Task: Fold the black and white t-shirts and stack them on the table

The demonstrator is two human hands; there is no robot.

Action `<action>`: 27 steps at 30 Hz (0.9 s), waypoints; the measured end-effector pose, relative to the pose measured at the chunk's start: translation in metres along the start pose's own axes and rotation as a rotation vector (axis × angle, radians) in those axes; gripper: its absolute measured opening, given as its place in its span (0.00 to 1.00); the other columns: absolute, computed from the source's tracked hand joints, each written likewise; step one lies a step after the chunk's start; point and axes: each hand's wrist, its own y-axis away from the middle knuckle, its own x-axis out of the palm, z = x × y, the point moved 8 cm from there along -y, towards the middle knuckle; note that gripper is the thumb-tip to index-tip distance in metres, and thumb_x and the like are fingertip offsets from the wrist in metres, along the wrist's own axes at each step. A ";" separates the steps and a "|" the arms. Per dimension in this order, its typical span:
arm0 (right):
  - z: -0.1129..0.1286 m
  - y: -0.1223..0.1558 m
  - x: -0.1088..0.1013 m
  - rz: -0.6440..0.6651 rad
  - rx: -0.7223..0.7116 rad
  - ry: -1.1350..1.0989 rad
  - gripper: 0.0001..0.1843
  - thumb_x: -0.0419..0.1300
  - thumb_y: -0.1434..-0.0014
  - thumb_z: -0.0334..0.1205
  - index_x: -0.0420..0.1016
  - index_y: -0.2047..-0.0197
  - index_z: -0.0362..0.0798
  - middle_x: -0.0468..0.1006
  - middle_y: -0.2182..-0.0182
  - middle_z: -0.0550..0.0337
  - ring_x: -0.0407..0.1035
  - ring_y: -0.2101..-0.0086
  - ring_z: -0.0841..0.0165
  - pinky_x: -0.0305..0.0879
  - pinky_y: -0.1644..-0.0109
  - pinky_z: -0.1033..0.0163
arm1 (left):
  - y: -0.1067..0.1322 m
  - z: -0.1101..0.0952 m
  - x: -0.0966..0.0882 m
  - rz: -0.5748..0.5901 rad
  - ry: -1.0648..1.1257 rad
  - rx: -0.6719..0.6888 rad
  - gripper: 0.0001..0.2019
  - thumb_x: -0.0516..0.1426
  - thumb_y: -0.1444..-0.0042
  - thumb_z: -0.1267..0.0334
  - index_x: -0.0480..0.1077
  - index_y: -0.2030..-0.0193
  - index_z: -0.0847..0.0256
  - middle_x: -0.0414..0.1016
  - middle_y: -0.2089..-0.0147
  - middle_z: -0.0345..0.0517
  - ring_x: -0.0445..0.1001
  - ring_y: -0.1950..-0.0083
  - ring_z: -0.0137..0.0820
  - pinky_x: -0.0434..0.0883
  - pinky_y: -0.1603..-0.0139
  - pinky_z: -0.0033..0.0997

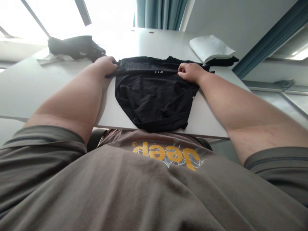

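Observation:
A black garment (pixel 154 96) lies spread on the white table (pixel 36 89) right in front of me, its near end reaching the table's front edge. My left hand (pixel 106 65) is closed on the garment's far left corner. My right hand (pixel 190 71) is closed in a pinch on its far right edge. Between the two hands the far part of the cloth is folded over into a flat band.
A heap of dark clothes (pixel 74 47) lies at the table's far left. A folded white cloth (pixel 210 47) rests on a dark piece at the far right. Teal curtains (pixel 160 14) hang behind. My brown shirt (pixel 154 186) fills the lower view.

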 end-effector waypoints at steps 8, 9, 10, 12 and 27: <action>0.003 0.001 -0.002 -0.007 -0.005 0.024 0.17 0.58 0.28 0.41 0.78 0.42 0.42 0.82 0.48 0.44 0.73 0.52 0.57 0.61 0.49 0.56 | 0.002 -0.003 -0.002 0.004 0.004 -0.007 0.27 0.61 0.32 0.55 0.75 0.30 0.65 0.75 0.34 0.57 0.74 0.37 0.52 0.73 0.37 0.50; 0.003 0.001 -0.003 -0.015 -0.010 0.033 0.17 0.58 0.28 0.41 0.78 0.43 0.42 0.82 0.49 0.44 0.74 0.53 0.57 0.62 0.49 0.56 | 0.002 -0.003 -0.002 0.004 0.004 -0.008 0.27 0.61 0.33 0.55 0.75 0.30 0.64 0.75 0.34 0.57 0.74 0.37 0.52 0.72 0.37 0.50; 0.003 0.001 -0.003 -0.021 -0.015 0.040 0.17 0.58 0.28 0.41 0.79 0.43 0.42 0.82 0.50 0.44 0.74 0.54 0.57 0.62 0.50 0.56 | 0.002 -0.003 -0.002 0.002 0.003 -0.009 0.27 0.62 0.33 0.55 0.75 0.30 0.64 0.76 0.35 0.56 0.74 0.38 0.52 0.73 0.37 0.49; 0.003 0.000 -0.003 -0.026 -0.018 0.045 0.17 0.58 0.29 0.41 0.79 0.43 0.42 0.83 0.50 0.45 0.74 0.54 0.57 0.63 0.50 0.56 | 0.002 -0.003 -0.003 -0.006 0.003 -0.010 0.27 0.63 0.34 0.55 0.75 0.31 0.62 0.76 0.36 0.54 0.74 0.39 0.51 0.73 0.38 0.48; -0.001 -0.002 -0.001 -0.027 -0.009 0.032 0.16 0.58 0.29 0.42 0.79 0.44 0.44 0.83 0.50 0.47 0.74 0.55 0.59 0.64 0.49 0.57 | 0.001 -0.002 -0.002 0.005 -0.005 0.004 0.28 0.61 0.35 0.53 0.74 0.31 0.61 0.77 0.36 0.50 0.74 0.42 0.48 0.73 0.38 0.50</action>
